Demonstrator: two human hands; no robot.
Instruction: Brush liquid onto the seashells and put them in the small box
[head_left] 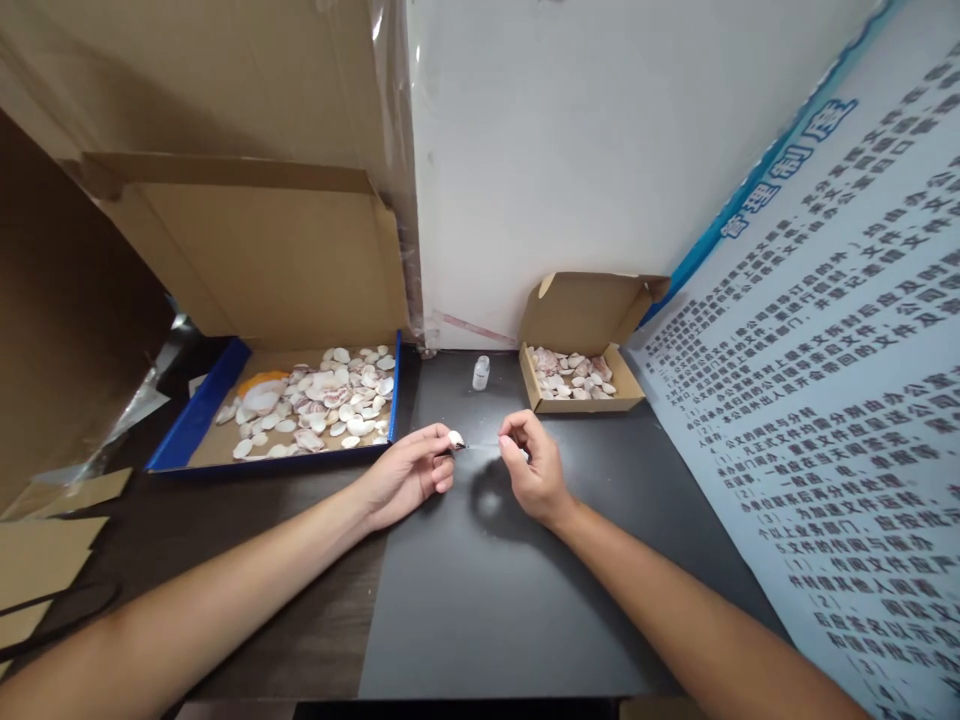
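Note:
Between the fingertips of my left hand (416,472) is a small white seashell (455,439), held up above the dark mat. My right hand (534,468) is closed around a small brush (484,446) with a thin, clear stem. Its dark tip is at the shell's lower right edge; whether it touches cannot be made out. Something white, perhaps the brush's cap, shows partly under the right fingers. Beyond both hands stands a small clear bottle (481,374) with a whitish label.
On the left, an open blue-edged cardboard box (274,460) holds many loose shells. A smaller open brown box (589,405) with shells sits at the back right. A white panel (540,150) rises behind, and a printed sheet (825,350) borders the right side.

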